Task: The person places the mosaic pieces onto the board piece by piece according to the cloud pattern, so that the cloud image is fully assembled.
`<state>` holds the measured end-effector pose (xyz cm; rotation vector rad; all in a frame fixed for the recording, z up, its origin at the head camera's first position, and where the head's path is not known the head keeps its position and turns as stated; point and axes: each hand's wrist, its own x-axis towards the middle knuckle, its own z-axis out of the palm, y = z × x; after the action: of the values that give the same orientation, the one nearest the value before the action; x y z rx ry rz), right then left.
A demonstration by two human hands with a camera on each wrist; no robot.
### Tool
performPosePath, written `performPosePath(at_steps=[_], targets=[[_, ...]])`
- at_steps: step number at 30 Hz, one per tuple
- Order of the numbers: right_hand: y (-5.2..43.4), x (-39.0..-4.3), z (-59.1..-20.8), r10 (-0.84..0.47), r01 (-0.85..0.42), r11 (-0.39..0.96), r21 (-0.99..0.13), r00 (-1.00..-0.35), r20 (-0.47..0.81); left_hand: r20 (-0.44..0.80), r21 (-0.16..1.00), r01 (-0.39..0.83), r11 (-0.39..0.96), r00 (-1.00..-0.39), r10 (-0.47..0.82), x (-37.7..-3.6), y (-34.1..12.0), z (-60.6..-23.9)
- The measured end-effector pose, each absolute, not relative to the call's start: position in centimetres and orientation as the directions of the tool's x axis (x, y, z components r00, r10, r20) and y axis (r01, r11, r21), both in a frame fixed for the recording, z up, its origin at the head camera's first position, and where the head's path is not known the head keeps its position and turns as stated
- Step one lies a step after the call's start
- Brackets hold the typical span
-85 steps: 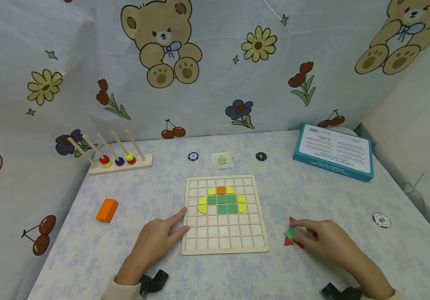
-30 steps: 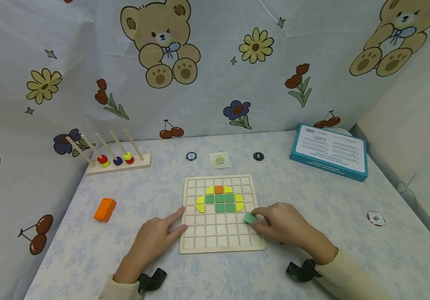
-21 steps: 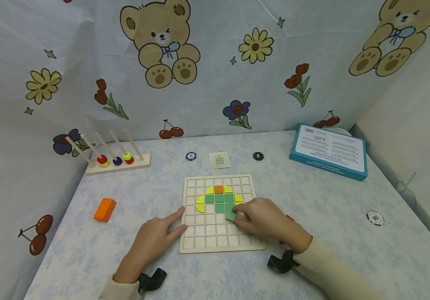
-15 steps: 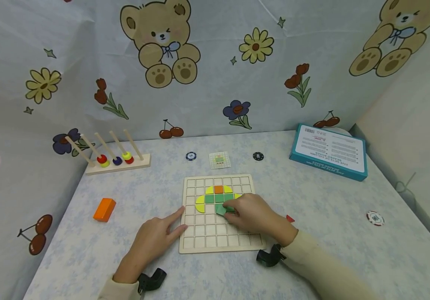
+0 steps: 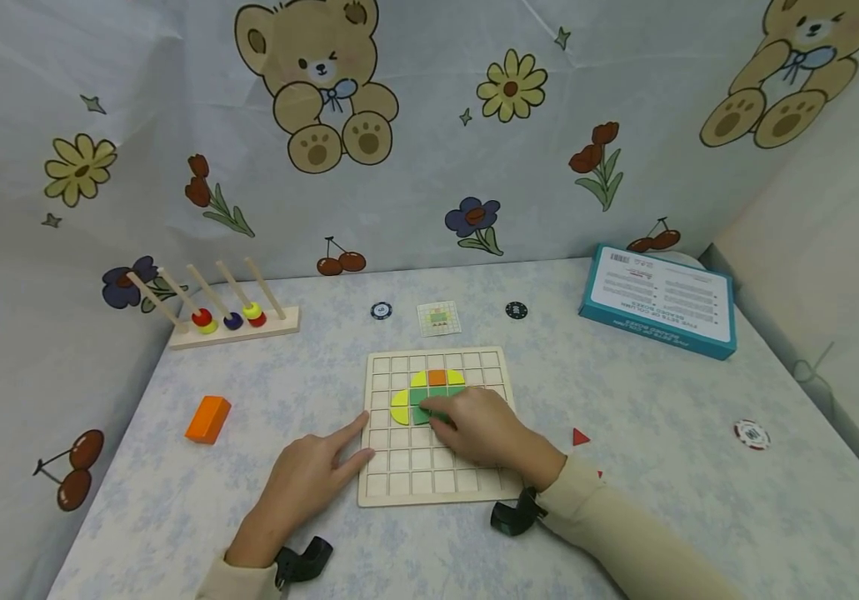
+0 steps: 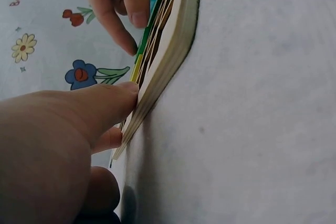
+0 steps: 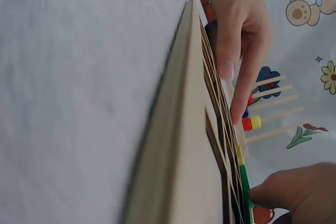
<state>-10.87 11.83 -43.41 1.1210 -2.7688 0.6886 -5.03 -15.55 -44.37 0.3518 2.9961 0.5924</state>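
A wooden grid board (image 5: 399,483) lies on the table, its upper cells filled with yellow, green and orange tiles. My left hand (image 5: 309,471) rests at the board's left edge, index finger and thumb extended against the rim. My right hand (image 5: 485,429) reaches over the grid. Its index finger and thumb press on a green square tile (image 5: 419,417), which sits in a cell right of the yellow tile (image 5: 399,415). The left wrist view shows these two fingertips apart and low over the board. My right hand covers some of the tiles.
Red triangular tiles (image 5: 580,437) lie right of the board. Behind it are a small pattern card (image 5: 439,319), a blue chip (image 5: 381,311) and a black chip (image 5: 516,310). Around stand a peg rack (image 5: 272,326), an orange block (image 5: 207,419), a teal box (image 5: 657,300) and a red-white chip (image 5: 752,434).
My right hand has carried the green tile left from beside the board, over the grid, and into a cell. Red triangles have come into view behind it. My left hand stays put.
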Motion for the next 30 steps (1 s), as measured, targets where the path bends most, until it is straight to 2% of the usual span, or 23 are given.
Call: performPosePath(at_steps=[9,16,24,30], targets=[[10.9,-10.6,-44.2,-0.580,-0.636,0.642,-0.429,-0.768,0.271,-0.038,0.372,0.199,0.907,-0.973,0.229,-5.0,-15.8,-44.4],[12.2,-10.1,-42.8,-0.532,-0.568,0.675,-0.470,-0.817,0.223,-0.036,0.381,0.200,0.903,-0.973,0.230,-5.0,-15.7,-44.5],[18.2,-9.3,-40.4,-0.479,-0.496,0.722,-0.482,-0.862,0.169,-0.034,0.384,0.202,0.901,-0.972,0.233,-5.1,-15.7,-44.4],[24.0,-8.0,-40.7,-0.398,-0.383,0.805,-0.453,-0.915,0.066,-0.043,0.392,0.194,0.899,-0.972,0.229,-5.1,-15.7,-44.3]])
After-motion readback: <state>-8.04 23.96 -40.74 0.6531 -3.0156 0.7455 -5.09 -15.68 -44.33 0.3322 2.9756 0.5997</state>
